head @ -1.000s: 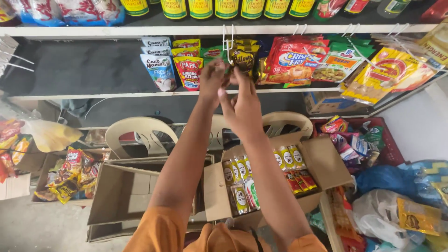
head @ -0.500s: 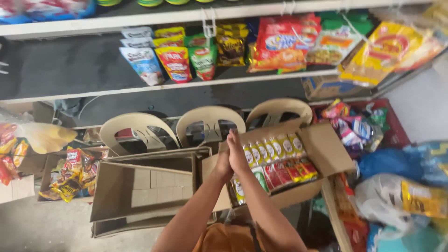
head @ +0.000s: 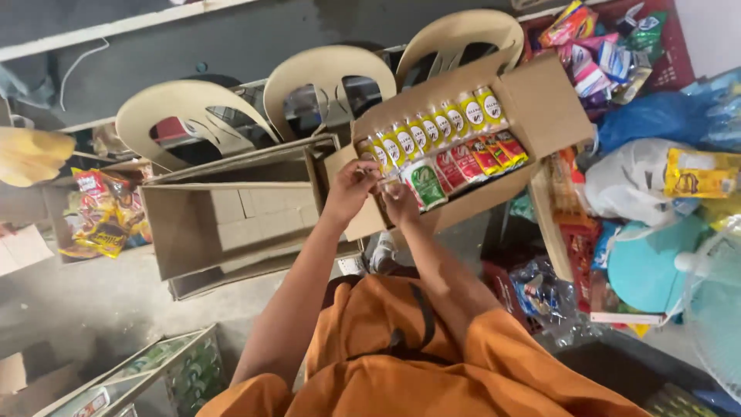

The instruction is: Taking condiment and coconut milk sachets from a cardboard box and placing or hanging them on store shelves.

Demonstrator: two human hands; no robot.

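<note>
Where glossy sachets (head: 432, 154) lie, both hands (head: 374, 193) meet inside the cardboard box (head: 548, 108).

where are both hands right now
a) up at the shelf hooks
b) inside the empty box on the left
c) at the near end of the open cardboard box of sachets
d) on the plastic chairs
c: the left hand and right hand meet at the near end of the open cardboard box, over a green and white sachet.
</note>
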